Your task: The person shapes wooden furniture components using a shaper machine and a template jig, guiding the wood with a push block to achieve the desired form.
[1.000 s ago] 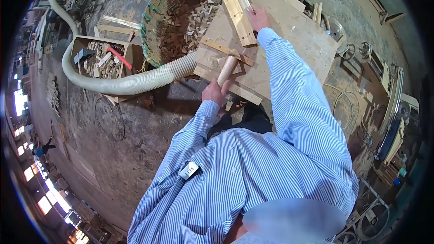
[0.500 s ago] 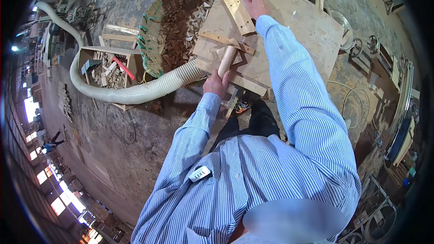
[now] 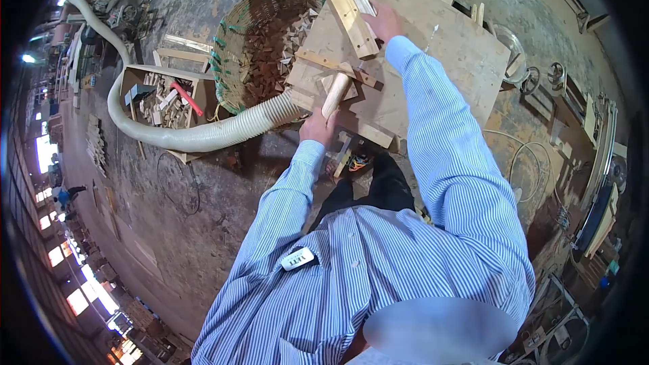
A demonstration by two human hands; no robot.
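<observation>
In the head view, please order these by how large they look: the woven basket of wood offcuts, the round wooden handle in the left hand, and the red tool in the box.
Largest to smallest, as they appear:
1. Woven basket of wood offcuts
2. Round wooden handle, gripped by the left hand
3. Red tool in the box

The red tool lies farther from the camera, so the last two are unsure.

light: bright daylight, soft shadows | lens: fisheye, dark vignetted corners | blur: smeared patch bottom
</observation>
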